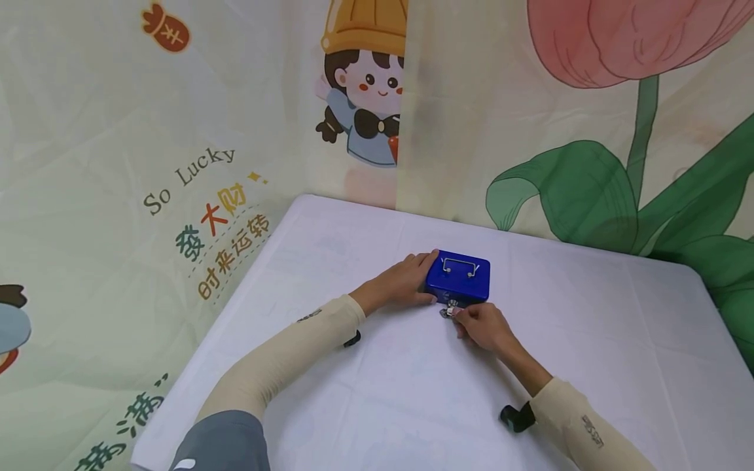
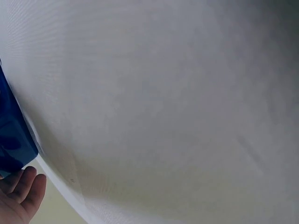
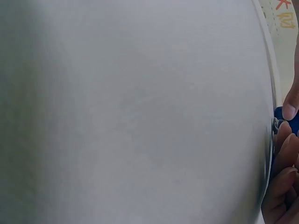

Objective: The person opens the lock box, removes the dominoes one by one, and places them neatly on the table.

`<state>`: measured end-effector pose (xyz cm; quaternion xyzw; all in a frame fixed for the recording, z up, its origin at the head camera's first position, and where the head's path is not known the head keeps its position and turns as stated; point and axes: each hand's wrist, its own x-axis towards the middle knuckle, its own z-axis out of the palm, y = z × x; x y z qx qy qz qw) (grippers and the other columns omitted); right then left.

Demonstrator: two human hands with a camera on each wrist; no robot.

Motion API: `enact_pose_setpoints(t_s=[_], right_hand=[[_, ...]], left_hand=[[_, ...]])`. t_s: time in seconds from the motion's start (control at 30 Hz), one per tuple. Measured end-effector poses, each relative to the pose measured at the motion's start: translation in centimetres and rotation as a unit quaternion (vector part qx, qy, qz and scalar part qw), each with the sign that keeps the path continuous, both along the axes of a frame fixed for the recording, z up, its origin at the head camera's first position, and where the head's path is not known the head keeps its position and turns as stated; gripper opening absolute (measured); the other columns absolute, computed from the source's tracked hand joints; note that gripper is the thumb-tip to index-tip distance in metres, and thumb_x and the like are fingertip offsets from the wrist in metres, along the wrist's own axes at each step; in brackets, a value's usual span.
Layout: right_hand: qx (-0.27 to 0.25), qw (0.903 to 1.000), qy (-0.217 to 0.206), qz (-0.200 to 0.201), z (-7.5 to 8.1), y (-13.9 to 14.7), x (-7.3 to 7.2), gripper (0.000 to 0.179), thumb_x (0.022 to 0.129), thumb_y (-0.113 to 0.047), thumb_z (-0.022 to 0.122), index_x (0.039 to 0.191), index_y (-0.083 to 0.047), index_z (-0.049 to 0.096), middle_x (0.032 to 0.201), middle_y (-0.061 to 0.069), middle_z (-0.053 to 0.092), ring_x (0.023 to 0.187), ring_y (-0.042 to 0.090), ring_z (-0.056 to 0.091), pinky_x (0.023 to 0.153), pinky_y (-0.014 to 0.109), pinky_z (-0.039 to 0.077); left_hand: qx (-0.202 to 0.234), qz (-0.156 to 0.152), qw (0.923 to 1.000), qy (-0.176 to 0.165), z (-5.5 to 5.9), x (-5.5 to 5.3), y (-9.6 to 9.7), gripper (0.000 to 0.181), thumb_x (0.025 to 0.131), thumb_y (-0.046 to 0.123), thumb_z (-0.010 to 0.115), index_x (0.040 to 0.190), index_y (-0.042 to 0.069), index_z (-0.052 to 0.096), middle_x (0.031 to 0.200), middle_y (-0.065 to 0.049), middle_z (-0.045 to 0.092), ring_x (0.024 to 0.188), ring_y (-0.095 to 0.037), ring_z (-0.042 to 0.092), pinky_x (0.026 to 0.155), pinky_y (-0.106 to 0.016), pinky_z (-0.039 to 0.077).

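A small blue cash box with a folding metal handle on its lid sits on the white-covered table. My left hand holds its left side, fingers at the back corner and thumb near the front corner. At the box's front, my right hand pinches a small silvery key at the lock; other metal pieces hang beside it. In the left wrist view, part of the box shows above the left fingers. Curled right fingers appear at the right wrist view's edge, partly hiding the metal pieces.
The white tablecloth covers the table, whose back edge meets a printed cloth backdrop. Dark wrist-camera mounts show under both forearms, the right one more plainly.
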<state>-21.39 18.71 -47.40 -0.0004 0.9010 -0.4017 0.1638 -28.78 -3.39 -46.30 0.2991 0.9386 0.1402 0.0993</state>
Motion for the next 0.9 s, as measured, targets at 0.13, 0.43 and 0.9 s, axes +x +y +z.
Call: enact_pose_setpoints(t_s=[0.13,0.43,0.9], right_hand=[[0.003,1.0000,0.008,0.001,0.6,0.4,0.0,0.035,0.100,-0.036,0.059,0.088,-0.007,0.075,0.071,0.004,0.068,0.059,0.017,0.056,0.055,0.029,0.044],[-0.033,0.9989,0.033,-0.006,1.6,1.6,-0.2,0.041,0.100,-0.041,0.060,0.091,-0.004,0.074,0.076,0.009,0.069,0.062,0.022,0.055,0.057,0.030,0.044],[-0.066,0.9688,0.233,-0.052,1.7,3.2,-0.6,0.037,0.098,-0.043,0.064,0.097,-0.006,0.071,0.084,0.011,0.068,0.069,0.021,0.054,0.054,0.025,0.044]], left_hand=[[0.002,0.002,1.0000,0.001,-0.1,0.0,-0.1,0.104,0.091,0.049,0.070,0.162,0.007,0.007,0.162,-0.014,0.031,0.144,-0.029,0.037,0.118,-0.042,0.035],[-0.001,0.003,1.0000,0.002,-0.3,-0.2,-0.1,0.104,0.091,0.051,0.069,0.162,0.008,0.007,0.161,-0.014,0.032,0.144,-0.029,0.037,0.118,-0.042,0.035],[0.002,-0.003,1.0000,0.007,-0.5,-0.2,0.0,0.104,0.092,0.051,0.068,0.162,0.006,0.006,0.161,-0.015,0.032,0.144,-0.030,0.037,0.119,-0.042,0.034]])
